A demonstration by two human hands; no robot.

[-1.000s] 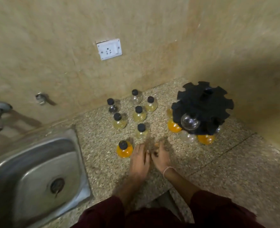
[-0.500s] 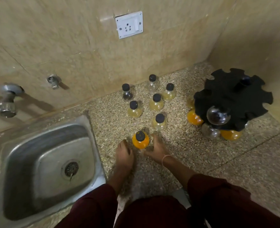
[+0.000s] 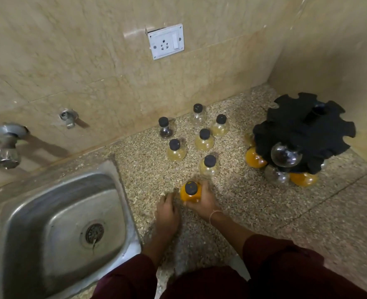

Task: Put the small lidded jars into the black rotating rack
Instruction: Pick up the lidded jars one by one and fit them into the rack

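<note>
Pickup: right hand [image 3: 202, 201] curls fingers [image 3: 204, 189] round orange jar [image 3: 190, 192] near worktop [image 3: 253, 214] front, left hand [image 3: 167, 213] slack, empty; next needs a free rack [image 3: 303, 132] slot.

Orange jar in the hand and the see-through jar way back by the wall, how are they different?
The orange jar holds something orange; the see-through jar looks empty. The right hand grips the orange jar; the see-through jar stands untouched on the counter. The orange jar is at the front of the group; the see-through jar is at the back, by the wall. Both are round with black lids.
</note>
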